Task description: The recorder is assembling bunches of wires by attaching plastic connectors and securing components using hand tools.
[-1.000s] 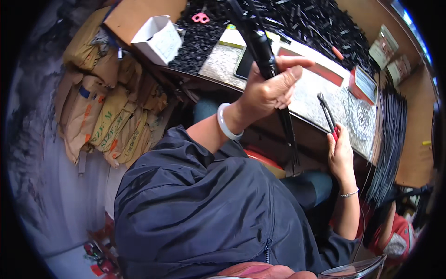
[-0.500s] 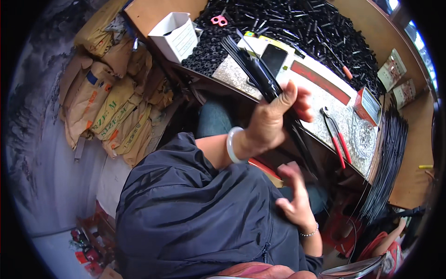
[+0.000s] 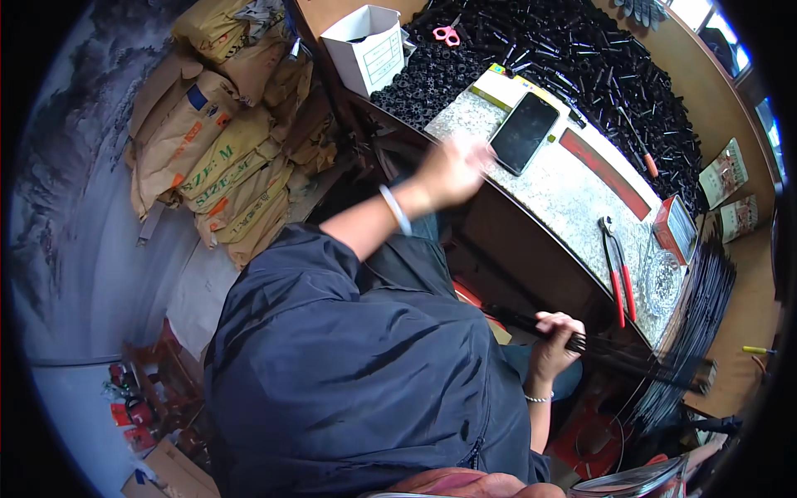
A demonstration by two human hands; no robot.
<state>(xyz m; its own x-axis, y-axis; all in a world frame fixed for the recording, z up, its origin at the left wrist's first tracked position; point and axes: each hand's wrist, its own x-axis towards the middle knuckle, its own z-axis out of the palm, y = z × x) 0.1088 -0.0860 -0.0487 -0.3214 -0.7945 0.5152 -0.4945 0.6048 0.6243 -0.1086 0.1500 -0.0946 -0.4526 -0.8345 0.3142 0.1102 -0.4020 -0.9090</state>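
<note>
My right hand (image 3: 558, 344) is closed around a bundle of long black rods (image 3: 519, 320) in front of the table's near edge. The bundle lies across the fist, and its blurred far end reaches right, over a sheaf of thin dark wires (image 3: 693, 307). My left hand (image 3: 455, 168), with a pale bangle at the wrist, is up at the table's left front edge, close to a dark-screened phone (image 3: 525, 133). Motion smears its fingers, so their shape is unclear. Red-handled pliers (image 3: 616, 270) lie on the speckled tabletop (image 3: 573, 207).
Black tubular parts (image 3: 573, 50) are heaped along the back, with pink scissors (image 3: 447, 35) and an orange-handled tool (image 3: 647, 162) on them. A white carton (image 3: 365, 51) stands at left. A red box (image 3: 675, 228) sits at right. Brown sacks (image 3: 203, 137) are piled left of the table.
The black rod bundle has passed from my left hand to my right, moving down and right. My left hand has moved up and left toward the phone. The view has shifted slightly.
</note>
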